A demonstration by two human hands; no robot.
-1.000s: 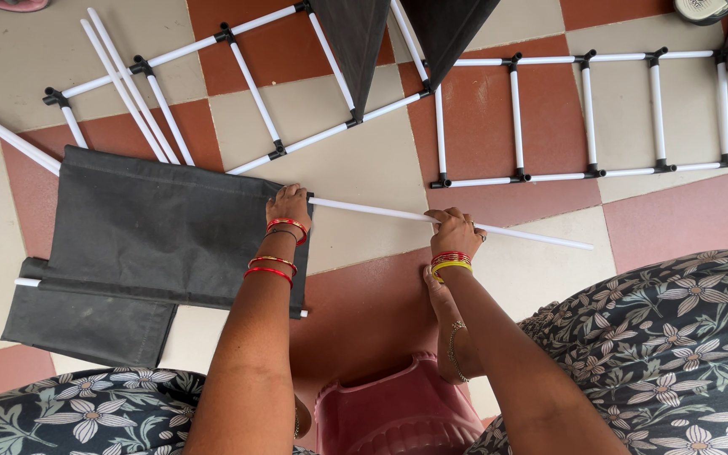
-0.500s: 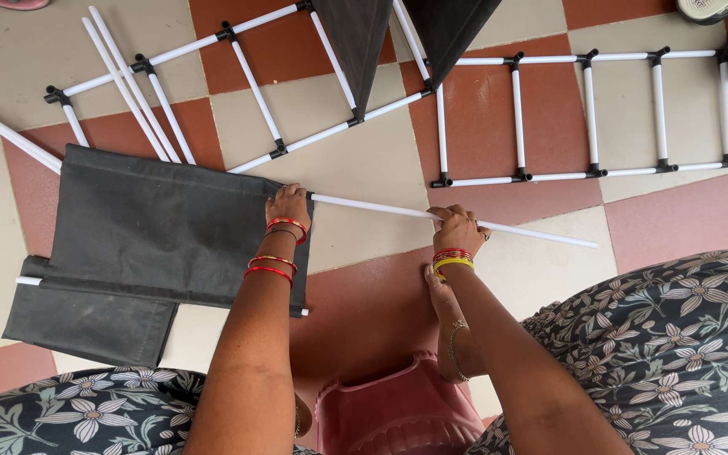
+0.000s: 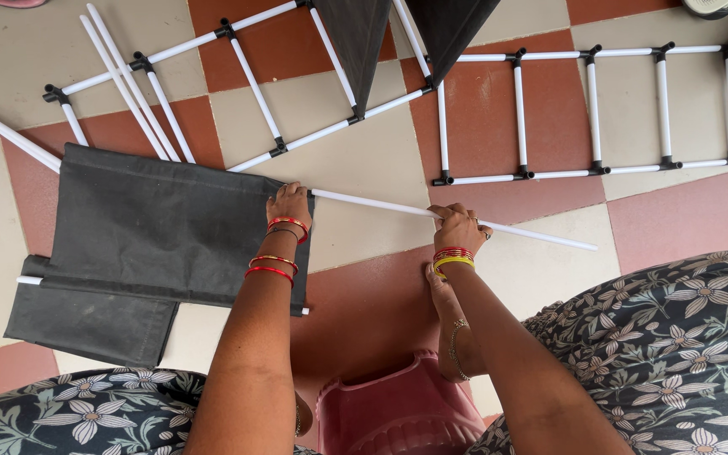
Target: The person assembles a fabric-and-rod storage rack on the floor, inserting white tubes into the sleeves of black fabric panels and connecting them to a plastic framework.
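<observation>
— Where's the white rod (image 3: 398, 206)?
— Low over the checkered tile floor (image 3: 364, 143), running into the dark grey fabric panel's (image 3: 153, 227) right edge.
— And the hands?
— The left hand (image 3: 288, 204) pinches the fabric's corner at the rod; the right hand (image 3: 458, 227) has its fingers curled closed around the rod.

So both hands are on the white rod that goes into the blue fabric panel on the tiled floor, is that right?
Not quite: the fabric panel is dark grey, not blue. The head view shows the left hand at the panel's edge where the white rod enters it, and the right hand gripping the rod, over the tiled floor.
</observation>
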